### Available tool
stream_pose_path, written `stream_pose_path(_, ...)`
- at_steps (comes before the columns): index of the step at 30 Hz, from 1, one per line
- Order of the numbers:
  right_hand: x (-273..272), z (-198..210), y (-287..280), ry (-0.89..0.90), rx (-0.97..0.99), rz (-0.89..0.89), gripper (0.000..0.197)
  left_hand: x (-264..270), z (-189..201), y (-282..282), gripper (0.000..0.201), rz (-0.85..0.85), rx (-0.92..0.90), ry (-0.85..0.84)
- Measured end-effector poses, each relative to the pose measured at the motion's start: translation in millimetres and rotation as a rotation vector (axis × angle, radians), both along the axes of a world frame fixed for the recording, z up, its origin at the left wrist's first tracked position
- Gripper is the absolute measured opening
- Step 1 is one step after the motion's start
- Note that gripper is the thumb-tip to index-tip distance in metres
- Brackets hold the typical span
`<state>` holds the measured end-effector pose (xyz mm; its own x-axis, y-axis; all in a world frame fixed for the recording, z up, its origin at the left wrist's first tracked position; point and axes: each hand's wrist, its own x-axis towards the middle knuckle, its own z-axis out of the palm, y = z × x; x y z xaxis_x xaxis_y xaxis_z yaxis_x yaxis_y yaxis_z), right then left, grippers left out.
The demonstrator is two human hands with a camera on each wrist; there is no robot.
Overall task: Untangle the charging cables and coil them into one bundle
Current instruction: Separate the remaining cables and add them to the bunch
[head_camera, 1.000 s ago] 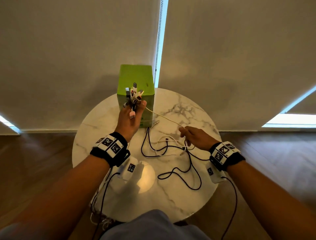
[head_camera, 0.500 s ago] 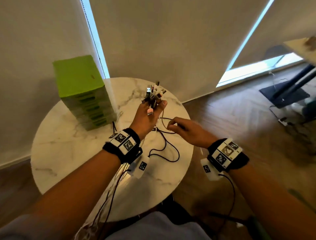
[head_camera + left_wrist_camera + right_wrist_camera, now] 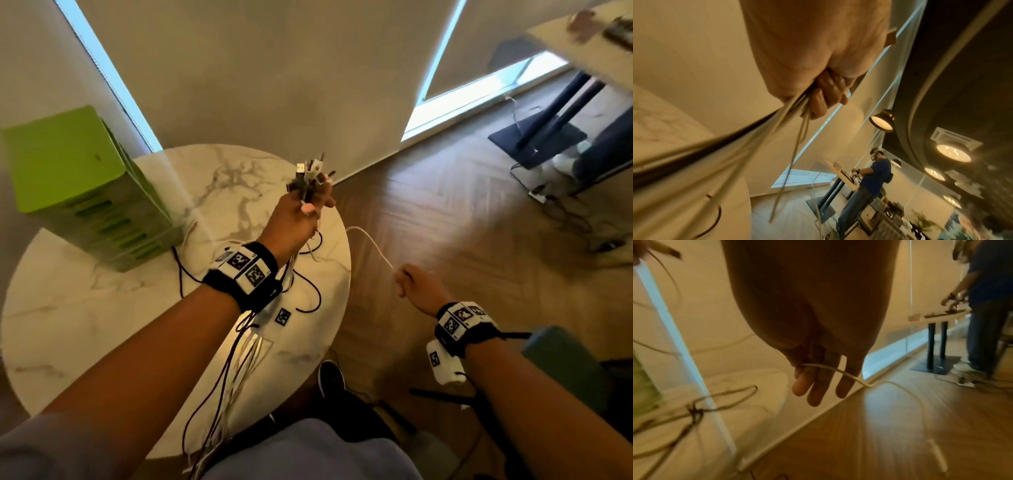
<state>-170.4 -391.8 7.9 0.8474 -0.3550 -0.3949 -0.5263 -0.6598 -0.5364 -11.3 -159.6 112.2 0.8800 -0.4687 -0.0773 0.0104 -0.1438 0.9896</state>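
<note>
My left hand point(image 3: 301, 212) is raised over the right side of the round marble table point(image 3: 85, 308) and grips a bunch of cable plugs point(image 3: 310, 174) that stick up out of the fist. Black and white cables point(image 3: 236, 370) hang from it past my wrist and off the table's front edge. The left wrist view shows the curled fingers point(image 3: 826, 97) around those strands. My right hand point(image 3: 411, 284) is off the table to the right, above the floor, pinching a white cable point(image 3: 371, 245) that runs back toward the left hand. Its plug end point(image 3: 939, 456) dangles in the right wrist view.
A tall green drawer box point(image 3: 78, 185) stands at the table's back left. A black cable loop point(image 3: 308, 291) lies on the marble near the right edge. Wooden floor point(image 3: 479, 240) spreads to the right. Another person point(image 3: 869, 183) stands at a desk farther off.
My right hand has pulled the white cable out to the right, off the table and over the floor. My left hand lifted the plug bunch higher. My head turned right.
</note>
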Motion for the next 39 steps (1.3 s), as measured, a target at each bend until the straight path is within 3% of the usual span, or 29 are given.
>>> stream_pose_path(4,-13,-42,-17,0.192,-0.017,0.005,0.017,1,3,-11,0.035,-0.017,-0.205,0.232)
stream_pose_path(7,3,-28,1,-0.056,0.129,-0.024,0.047,1,-2,-22,0.036,-0.034,-0.248,0.271)
stream_pose_path(10,31,4,29,-0.323,0.417,-0.003,0.046,0,-6,-37,0.037,-0.054,-0.279,0.394)
stream_pose_path(14,72,44,46,-0.477,0.697,-0.040,0.048,0,-13,-53,0.039,-0.085,-0.289,0.543)
stream_pose_path(20,88,56,22,-0.593,0.510,0.021,0.026,6,-27,-63,0.040,0.043,-0.281,0.597)
stream_pose_path(22,86,59,11,-0.632,0.535,0.052,0.023,8,-29,-66,0.039,0.119,-0.311,0.613)
stream_pose_path(25,77,66,-5,-0.646,0.638,0.119,0.021,12,-29,-68,0.040,0.225,-0.298,0.553)
stream_pose_path(29,71,56,-29,-0.397,0.674,0.205,0.027,22,-27,-65,0.040,0.238,-0.243,0.440)
stream_pose_path(33,73,36,-34,-0.103,0.253,0.461,0.023,22,-24,-72,0.039,0.177,-0.283,0.453)
stream_pose_path(34,75,34,-28,-0.118,0.216,0.444,0.019,20,-24,-75,0.039,0.152,-0.272,0.441)
stream_pose_path(36,82,40,-9,-0.213,0.265,0.410,0.041,14,-25,-84,0.039,0.099,-0.208,0.382)
stream_pose_path(38,92,49,12,-0.272,0.415,0.372,0.062,8,-22,-91,0.040,0.029,-0.040,0.221)
stream_pose_path(39,96,54,24,-0.283,0.472,0.335,0.062,8,-22,-93,0.039,-0.022,0.045,0.106)
